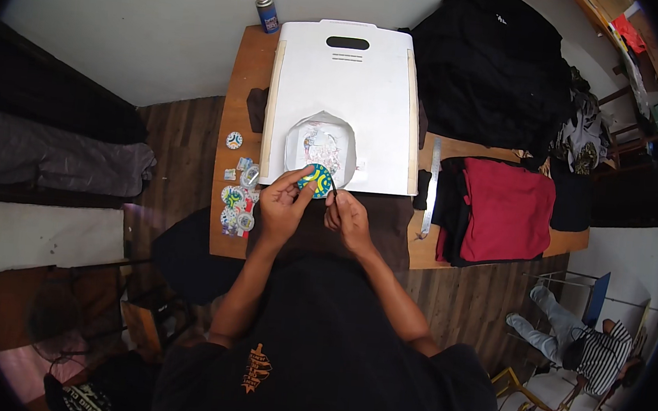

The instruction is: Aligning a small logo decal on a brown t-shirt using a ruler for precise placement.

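Between the thumb and fingers of my left hand (283,205) is a round patterned disc (318,182) in green, blue and yellow. My right hand (349,221) is closed on a thin dark tool (335,193), its end against the disc's right edge; its exact kind is too small to tell. Just beyond both hands, a translucent white bowl-like container (351,154) with scraps inside sits on the near part of a white panel (347,90). The disc is held above the container's near rim. Dark cloth (366,224) lies under the panel's near edge.
On the wooden table's (243,65) left side lie several patterned round pieces (232,195) and clear round cases (245,221). A spray can (266,12) stands at the far left. To the right are a metal ruler (432,191), folded red cloth (505,209) and black garments (489,71). Another person (580,337) sits at lower right.
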A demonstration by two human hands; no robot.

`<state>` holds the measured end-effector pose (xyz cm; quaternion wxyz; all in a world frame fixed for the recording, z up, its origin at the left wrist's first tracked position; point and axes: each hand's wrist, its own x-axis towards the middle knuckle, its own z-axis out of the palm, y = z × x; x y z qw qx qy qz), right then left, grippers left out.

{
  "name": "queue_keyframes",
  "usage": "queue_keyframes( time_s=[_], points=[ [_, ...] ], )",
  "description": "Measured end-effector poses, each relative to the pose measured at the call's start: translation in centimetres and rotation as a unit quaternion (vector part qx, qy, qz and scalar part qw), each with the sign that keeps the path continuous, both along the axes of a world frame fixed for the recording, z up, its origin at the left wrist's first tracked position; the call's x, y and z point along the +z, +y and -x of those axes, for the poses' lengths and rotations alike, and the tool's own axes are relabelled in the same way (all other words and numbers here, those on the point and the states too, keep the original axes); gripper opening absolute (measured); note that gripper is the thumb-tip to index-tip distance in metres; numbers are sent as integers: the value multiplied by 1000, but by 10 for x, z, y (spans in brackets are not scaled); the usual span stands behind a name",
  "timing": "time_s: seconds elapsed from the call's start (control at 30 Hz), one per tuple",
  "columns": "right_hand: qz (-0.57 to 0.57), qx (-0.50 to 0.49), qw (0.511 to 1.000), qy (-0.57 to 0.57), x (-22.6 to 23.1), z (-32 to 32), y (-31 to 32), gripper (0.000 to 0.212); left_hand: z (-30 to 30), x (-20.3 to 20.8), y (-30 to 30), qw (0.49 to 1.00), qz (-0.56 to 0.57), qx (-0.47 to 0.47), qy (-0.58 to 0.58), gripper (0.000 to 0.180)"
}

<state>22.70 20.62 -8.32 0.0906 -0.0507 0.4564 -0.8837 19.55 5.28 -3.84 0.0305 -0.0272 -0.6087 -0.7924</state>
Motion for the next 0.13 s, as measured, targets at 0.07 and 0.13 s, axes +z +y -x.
queue_keyframes(
  time_s=[0.07,0.13],
  points=[
    [-1,-1,1000,-6,0,0,0,34,0,0,0,1000,2,-1,0,34],
    [44,-8,998,42,0,1,0,34,0,0,0,999,10,-46,-11,34]
  ],
)
